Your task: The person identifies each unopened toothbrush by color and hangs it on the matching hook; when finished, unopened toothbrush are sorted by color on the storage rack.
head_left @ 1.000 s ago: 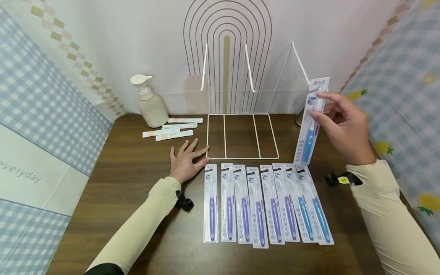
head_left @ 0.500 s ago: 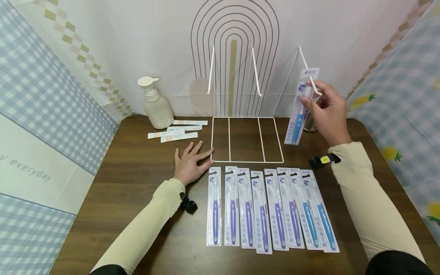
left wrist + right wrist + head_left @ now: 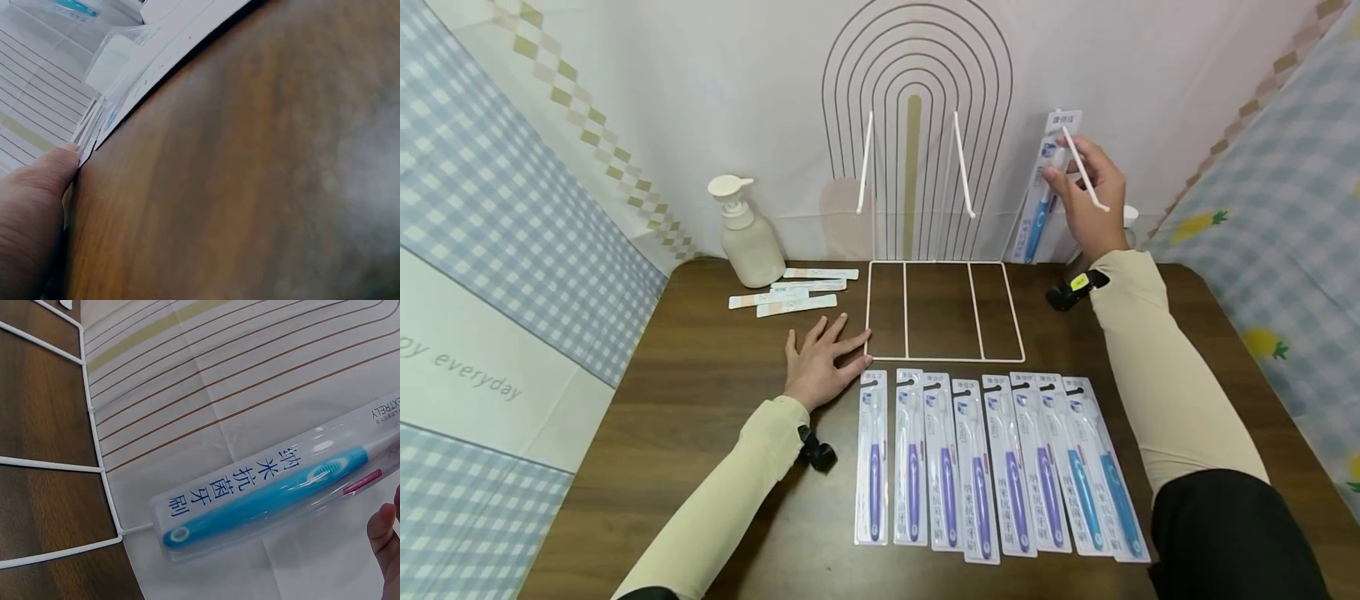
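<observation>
My right hand pinches a packaged blue toothbrush by its upper part, high at the back right. The white rod of the rack's right hook comes out at the card's top and runs forward past the hand. In the right wrist view the toothbrush pack hangs tilted in front of the wall cloth, with a fingertip at the right edge. My left hand lies flat with fingers spread, its fingertips at the left side of the white wire rack. In the left wrist view its thumb is next to a toothbrush pack.
Several packaged toothbrushes, purple and blue, lie in a row in front of the rack. A pump bottle and several slim paper sachets sit at the back left. The other two hooks jut forward. Something with a white top stands behind the right wrist.
My right hand has carried the blue toothbrush pack up, left and back along the right hook, toward the wall. The left hand has stayed at the rack.
</observation>
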`<state>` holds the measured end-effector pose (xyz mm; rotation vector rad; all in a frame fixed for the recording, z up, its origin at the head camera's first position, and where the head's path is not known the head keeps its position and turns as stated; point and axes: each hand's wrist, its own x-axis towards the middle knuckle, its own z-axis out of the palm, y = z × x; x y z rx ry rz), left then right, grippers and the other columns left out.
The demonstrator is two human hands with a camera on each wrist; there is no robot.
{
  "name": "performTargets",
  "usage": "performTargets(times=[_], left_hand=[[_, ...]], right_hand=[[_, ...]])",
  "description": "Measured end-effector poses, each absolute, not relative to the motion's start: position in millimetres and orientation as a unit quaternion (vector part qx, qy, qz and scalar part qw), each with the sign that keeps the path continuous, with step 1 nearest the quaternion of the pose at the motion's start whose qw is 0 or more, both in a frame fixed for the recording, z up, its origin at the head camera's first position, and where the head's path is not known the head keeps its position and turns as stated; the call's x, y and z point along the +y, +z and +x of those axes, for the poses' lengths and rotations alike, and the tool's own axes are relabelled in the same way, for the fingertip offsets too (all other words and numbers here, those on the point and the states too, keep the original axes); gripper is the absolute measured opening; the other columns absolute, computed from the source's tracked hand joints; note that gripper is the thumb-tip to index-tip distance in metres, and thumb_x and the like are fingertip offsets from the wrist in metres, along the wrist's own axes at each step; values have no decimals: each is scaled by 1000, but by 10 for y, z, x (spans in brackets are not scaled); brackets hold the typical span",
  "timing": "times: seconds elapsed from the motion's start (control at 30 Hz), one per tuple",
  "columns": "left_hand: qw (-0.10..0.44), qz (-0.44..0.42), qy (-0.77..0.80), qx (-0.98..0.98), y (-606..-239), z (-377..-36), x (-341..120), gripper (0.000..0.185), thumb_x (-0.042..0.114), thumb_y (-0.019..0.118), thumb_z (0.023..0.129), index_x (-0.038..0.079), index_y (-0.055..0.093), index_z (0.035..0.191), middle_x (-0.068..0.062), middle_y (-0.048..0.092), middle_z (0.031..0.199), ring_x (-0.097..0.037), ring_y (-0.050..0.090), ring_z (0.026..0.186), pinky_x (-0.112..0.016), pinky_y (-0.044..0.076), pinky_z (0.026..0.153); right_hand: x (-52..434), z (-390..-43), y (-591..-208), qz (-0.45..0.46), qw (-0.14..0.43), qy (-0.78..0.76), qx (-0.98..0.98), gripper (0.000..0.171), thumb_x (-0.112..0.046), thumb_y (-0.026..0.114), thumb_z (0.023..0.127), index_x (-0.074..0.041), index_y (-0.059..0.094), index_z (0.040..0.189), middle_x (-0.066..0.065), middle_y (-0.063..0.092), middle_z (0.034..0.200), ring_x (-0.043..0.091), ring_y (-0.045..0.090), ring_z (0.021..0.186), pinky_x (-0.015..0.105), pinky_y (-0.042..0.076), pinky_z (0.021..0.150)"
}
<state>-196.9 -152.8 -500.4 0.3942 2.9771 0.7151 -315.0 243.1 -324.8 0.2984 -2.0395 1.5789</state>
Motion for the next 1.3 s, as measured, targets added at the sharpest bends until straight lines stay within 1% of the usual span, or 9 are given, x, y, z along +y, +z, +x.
performTargets(times=[0.17, 0.33, 0.43, 0.67, 0.87, 0.97, 1.07, 1.2, 1.3], left_hand=[[21, 136, 232, 963, -5029, -1995, -1526, 56, 64, 57, 102, 46, 52, 154, 3, 26, 174, -28, 15, 162, -69, -10, 122], [20, 135, 233, 963, -5007, -2025, -1547, 55, 63, 58, 102, 46, 52, 154, 3, 26, 174, -28, 14, 162, -69, -10, 122], [22, 131, 234, 963, -4994, -2033, -1552, 55, 63, 58, 102, 46, 51, 154, 3, 26, 174, -27, 14, 162, -68, -11, 122], [33, 127, 238, 962, -5000, -2023, -1529, 55, 63, 57, 103, 47, 50, 155, 4, 24, 174, -27, 12, 162, -67, -12, 122], [26, 124, 239, 963, -4978, -2037, -1531, 55, 62, 58, 102, 46, 51, 154, 3, 25, 174, -27, 12, 162, -67, -12, 122], [23, 126, 238, 963, -4979, -2046, -1540, 55, 63, 58, 102, 46, 52, 154, 3, 25, 174, -27, 13, 162, -68, -11, 122], [19, 126, 241, 962, -4988, -2053, -1543, 55, 63, 58, 102, 46, 52, 154, 3, 26, 174, -28, 13, 162, -69, -10, 122], [19, 127, 245, 961, -5001, -2054, -1542, 55, 63, 58, 102, 46, 53, 154, 3, 26, 174, -28, 14, 162, -69, -10, 122], [20, 128, 245, 961, -5001, -2052, -1539, 55, 63, 59, 102, 46, 53, 154, 3, 26, 174, -28, 13, 162, -69, -11, 122]], right_hand=[[2457, -3151, -3248, 110, 272, 592, -751, 38, -6, 77, 97, -15, 74, 134, -3, 64, 96, 8, 48, 72, 20, 40, 67], [2482, -3080, -3218, 102, 273, 587, -755, 40, -9, 82, 93, -14, 75, 132, -5, 59, 114, 9, 44, 78, 20, 38, 67], [2578, -2979, -3299, 98, 265, 614, -737, 38, -10, 83, 92, -13, 76, 130, -3, 57, 122, 8, 48, 83, 19, 43, 69], [3002, -2254, -3828, 97, 200, 659, -719, 31, 2, 77, 94, 5, 74, 125, 3, 67, 112, 11, 56, 76, 15, 47, 60], [3368, -1471, -4420, 56, 85, 469, -878, 34, -20, 73, 103, -7, 73, 134, -15, 71, 117, 4, 60, 95, 14, 48, 73], [3435, -1239, -4682, 58, 44, 407, -911, 35, -24, 74, 102, -12, 74, 135, -6, 70, 111, 6, 58, 87, 18, 46, 68], [3449, -1120, -4838, 75, 24, 335, -939, 41, -28, 78, 99, -11, 74, 136, 6, 64, 104, 15, 47, 76, 27, 40, 61], [3455, -1048, -4914, 82, -1, 280, -956, 53, -35, 84, 93, -8, 72, 138, 13, 59, 109, 20, 44, 82, 31, 37, 66], [3486, -1015, -4934, 81, 3, 289, -954, 51, -32, 86, 92, -8, 74, 135, 14, 58, 115, 19, 44, 89, 29, 38, 70]])
